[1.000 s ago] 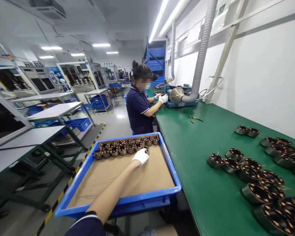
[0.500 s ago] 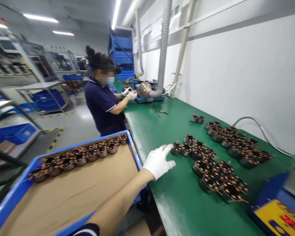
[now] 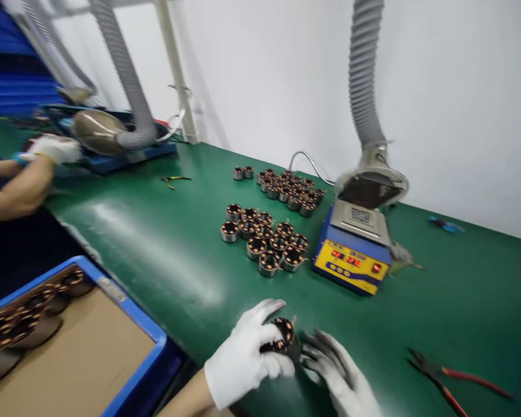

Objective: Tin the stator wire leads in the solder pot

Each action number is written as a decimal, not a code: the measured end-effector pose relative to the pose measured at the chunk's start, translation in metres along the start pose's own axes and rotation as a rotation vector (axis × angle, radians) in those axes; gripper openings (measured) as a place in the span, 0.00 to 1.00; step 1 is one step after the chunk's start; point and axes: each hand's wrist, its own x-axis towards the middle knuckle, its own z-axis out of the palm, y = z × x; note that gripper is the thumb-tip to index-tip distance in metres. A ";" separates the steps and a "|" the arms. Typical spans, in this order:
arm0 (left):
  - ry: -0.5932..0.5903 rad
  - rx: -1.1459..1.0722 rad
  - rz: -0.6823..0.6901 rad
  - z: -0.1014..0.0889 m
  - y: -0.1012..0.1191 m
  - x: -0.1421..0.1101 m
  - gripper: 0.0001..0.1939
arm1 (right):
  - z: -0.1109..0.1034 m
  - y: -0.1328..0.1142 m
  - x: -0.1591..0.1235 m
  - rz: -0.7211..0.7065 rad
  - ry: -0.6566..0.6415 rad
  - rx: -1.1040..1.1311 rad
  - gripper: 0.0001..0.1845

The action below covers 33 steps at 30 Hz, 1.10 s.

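My left hand (image 3: 243, 359), in a white glove, is closed around a small copper-wound stator (image 3: 283, 336) near the front edge of the green bench (image 3: 165, 255). My right hand (image 3: 336, 373), in a grey-smudged white glove, touches the same stator from the right with curled fingers. A cluster of several more stators (image 3: 267, 236) lies on the bench ahead, with a second group (image 3: 289, 188) behind it.
A blue and yellow soldering station (image 3: 351, 260) sits under a fume hose (image 3: 364, 92). Red-handled pliers (image 3: 451, 379) lie at right. A blue tray (image 3: 125, 324) with cardboard and stators stands at left. A co-worker's gloved hand (image 3: 54, 149) works at far left.
The view swung right from the blue tray to the bench. My left hand left the tray, crossed over the bench and now grips a stator, and my right hand has come into view.
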 end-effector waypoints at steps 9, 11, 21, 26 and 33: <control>-0.099 -0.323 0.302 0.040 0.039 0.009 0.40 | -0.005 0.017 -0.024 0.263 -0.144 0.611 0.18; -0.101 -0.338 0.364 0.036 0.044 0.015 0.30 | -0.009 0.020 -0.023 0.245 -0.100 0.640 0.17; -0.136 -0.820 -0.261 0.024 0.043 0.035 0.18 | -0.002 0.009 -0.019 0.246 -0.290 0.654 0.18; -0.210 -0.642 -0.024 0.029 0.051 0.029 0.36 | -0.004 0.011 -0.019 0.285 -0.204 0.653 0.14; 0.142 -0.936 -0.378 0.041 0.057 0.045 0.13 | -0.007 0.015 -0.019 0.196 -0.362 0.621 0.15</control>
